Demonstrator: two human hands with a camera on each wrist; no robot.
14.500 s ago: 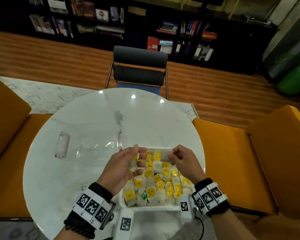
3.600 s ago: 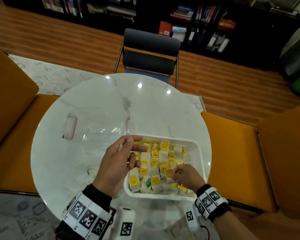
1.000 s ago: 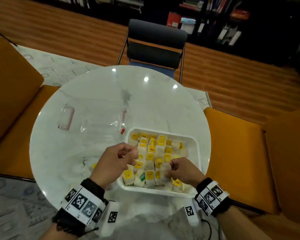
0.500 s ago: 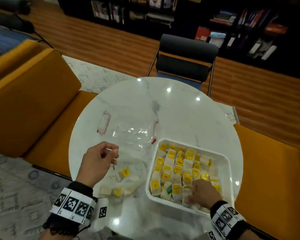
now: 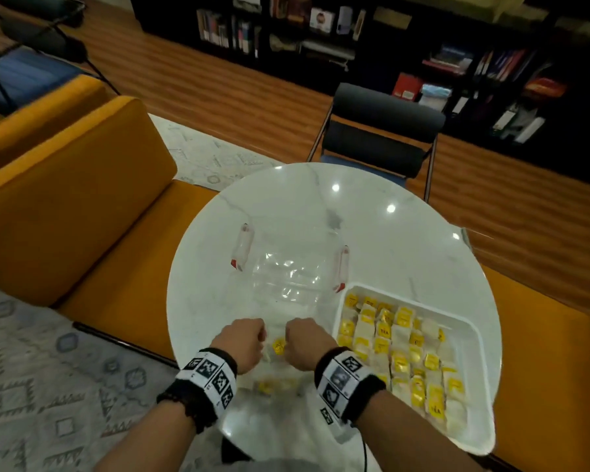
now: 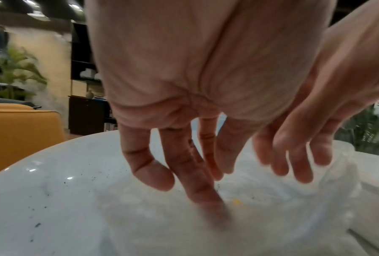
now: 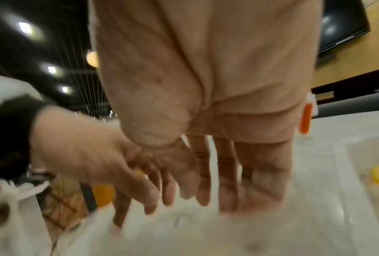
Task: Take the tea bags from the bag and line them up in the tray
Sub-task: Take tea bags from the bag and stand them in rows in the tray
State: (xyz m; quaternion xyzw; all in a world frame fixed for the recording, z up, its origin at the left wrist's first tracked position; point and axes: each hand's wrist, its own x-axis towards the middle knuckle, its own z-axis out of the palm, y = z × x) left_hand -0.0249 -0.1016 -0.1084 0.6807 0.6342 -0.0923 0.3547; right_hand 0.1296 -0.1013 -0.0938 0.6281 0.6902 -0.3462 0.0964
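- The white tray [image 5: 470, 332] is close to packed: rows of tea bags [image 5: 402, 356] with yellow tags cover nearly all of its floor, though a few lean (not a tidy grid everywhere).
- What is left, I'd judge, is small: a handful of bags lies in the clear plastic bag [image 5: 276, 369] just left of the tray, one yellow tag [image 5: 279, 345] showing between the hands and a blurred clump nearer the table edge.
- The left hand [image 5: 242, 345] and right hand [image 5: 304, 342] both sit over that plastic bag, left of the tray, close together but apart.
- From the wrist views, the left hand's fingers [image 6: 195, 181] point down, loosely spread, one tip pushed into the film; the right hand's fingers [image 7: 227, 181] are straight and pressed flat on it. Neither pinches a tea bag that I can see.
- Farther from the tray, a clear lidded container [image 5: 286, 267] lies on the round marble table [image 5: 406, 233].
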